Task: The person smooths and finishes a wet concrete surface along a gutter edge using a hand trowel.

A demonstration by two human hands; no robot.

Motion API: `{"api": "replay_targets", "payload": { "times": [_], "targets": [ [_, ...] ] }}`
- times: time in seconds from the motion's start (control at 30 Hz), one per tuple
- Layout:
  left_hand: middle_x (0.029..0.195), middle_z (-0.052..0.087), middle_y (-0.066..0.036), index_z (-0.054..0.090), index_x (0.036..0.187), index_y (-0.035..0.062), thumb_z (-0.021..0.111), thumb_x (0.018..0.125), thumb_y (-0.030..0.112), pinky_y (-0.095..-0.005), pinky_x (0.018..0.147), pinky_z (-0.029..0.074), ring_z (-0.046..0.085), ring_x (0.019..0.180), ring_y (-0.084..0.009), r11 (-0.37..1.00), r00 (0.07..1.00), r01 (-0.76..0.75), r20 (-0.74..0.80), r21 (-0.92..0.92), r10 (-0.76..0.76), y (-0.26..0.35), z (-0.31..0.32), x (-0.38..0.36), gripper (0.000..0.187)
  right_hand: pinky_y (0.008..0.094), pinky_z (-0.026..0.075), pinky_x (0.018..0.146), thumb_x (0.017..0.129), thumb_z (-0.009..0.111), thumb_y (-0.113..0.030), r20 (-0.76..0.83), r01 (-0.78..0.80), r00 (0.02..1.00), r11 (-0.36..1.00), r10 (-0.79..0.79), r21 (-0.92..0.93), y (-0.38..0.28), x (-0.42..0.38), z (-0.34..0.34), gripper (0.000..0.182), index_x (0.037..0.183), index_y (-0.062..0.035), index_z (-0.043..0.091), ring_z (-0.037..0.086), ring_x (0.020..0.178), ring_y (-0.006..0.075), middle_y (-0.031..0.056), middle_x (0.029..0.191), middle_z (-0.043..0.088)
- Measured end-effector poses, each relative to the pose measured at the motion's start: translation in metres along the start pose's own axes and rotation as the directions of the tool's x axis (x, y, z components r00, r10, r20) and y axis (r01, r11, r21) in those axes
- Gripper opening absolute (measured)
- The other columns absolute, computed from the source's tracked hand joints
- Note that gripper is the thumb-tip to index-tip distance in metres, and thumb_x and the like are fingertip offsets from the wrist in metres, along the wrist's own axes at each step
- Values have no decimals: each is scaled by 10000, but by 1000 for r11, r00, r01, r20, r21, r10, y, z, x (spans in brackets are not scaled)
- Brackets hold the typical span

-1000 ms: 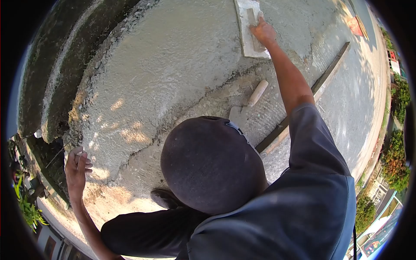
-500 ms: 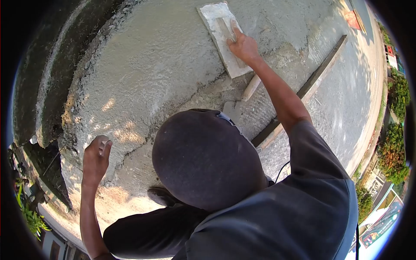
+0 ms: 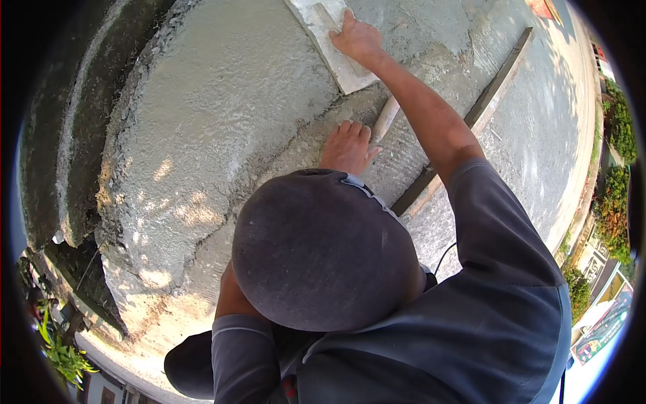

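Float (image 3: 330, 40) cut off at top, right hand (image 3: 355, 37) gripping it; left hand (image 3: 346, 147) flat, fingers spread

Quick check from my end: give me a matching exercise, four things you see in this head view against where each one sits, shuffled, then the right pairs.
Things:
1. right hand
2. left hand
3. plastering float
4. wooden plank

Places:
A. lies along the edge of the concrete, right of the outstretched arm
B. flat on the wet cement, under the gripping hand
C. gripping the float handle at the top of the view
D. palm down on the cement just above the dark cap, next to a wooden tool handle

Pairs: 1-C, 2-D, 3-B, 4-A
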State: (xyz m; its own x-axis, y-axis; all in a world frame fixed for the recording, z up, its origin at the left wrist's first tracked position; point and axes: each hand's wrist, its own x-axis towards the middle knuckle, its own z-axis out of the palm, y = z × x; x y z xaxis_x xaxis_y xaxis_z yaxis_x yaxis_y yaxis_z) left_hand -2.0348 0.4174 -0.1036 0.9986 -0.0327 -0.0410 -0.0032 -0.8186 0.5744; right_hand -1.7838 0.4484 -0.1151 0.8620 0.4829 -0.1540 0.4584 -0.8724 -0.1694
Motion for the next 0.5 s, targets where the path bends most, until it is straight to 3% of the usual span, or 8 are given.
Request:
{"api": "replay_targets", "payload": {
  "times": [0.1,0.2,0.3,0.4,0.43,0.5],
  "targets": [
    [1047,604,-105,627,1079,21,643,924,314,-418,960,416,528,1086,-262,999,1000,-17,-12,49,17,7,33,11,331,474,531,914,903,582,-465,76,50,996,999,-51,7,6,-8,-5,739,1498,-77,381,684,1033,382,236,1069,712],
    [1061,594,-98,617,1096,32,602,916,239,-389,983,401,519,1103,-248,986,995,-18,97,166,2,6,50,15,274,463,530,925,911,576,-434,155,95,984,995,-92,-12,0,-32,-15,755,1533,-87,325,685,1035,369,229,1057,717],
    [1061,587,-84,614,1104,40,561,898,172,-386,997,381,513,1102,-239,966,982,-158,132,205,133,-2,25,-4,250,464,531,920,912,578,-434,122,159,980,987,-154,-29,-5,-26,-1,754,1540,-107,319,689,1025,362,227,1049,718],
    [1059,581,-76,615,1101,44,531,915,158,-393,994,373,514,1093,-235,976,969,-126,235,178,82,-27,-27,-33,234,467,534,906,916,576,-420,132,174,977,985,-170,-20,-11,-26,-2,745,1543,-115,314,693,1008,356,225,1037,719],
    [1102,582,-89,602,1152,38,548,927,189,-418,1062,341,500,1156,-249,976,968,-179,197,120,153,-49,-42,-52,276,467,536,900,917,576,-412,132,178,976,984,-173,-26,-2,-37,0,740,1541,-113,315,695,1003,355,225,1032,719],
    [1136,582,-106,598,1181,31,580,932,215,-445,1143,302,493,1216,-266,989,972,-147,185,-5,146,-84,-87,-107,310,468,537,893,918,578,-400,150,180,973,983,-175,-21,1,-43,-4,732,1538,-111,317,697,991,356,226,1018,721]
  ]
}}
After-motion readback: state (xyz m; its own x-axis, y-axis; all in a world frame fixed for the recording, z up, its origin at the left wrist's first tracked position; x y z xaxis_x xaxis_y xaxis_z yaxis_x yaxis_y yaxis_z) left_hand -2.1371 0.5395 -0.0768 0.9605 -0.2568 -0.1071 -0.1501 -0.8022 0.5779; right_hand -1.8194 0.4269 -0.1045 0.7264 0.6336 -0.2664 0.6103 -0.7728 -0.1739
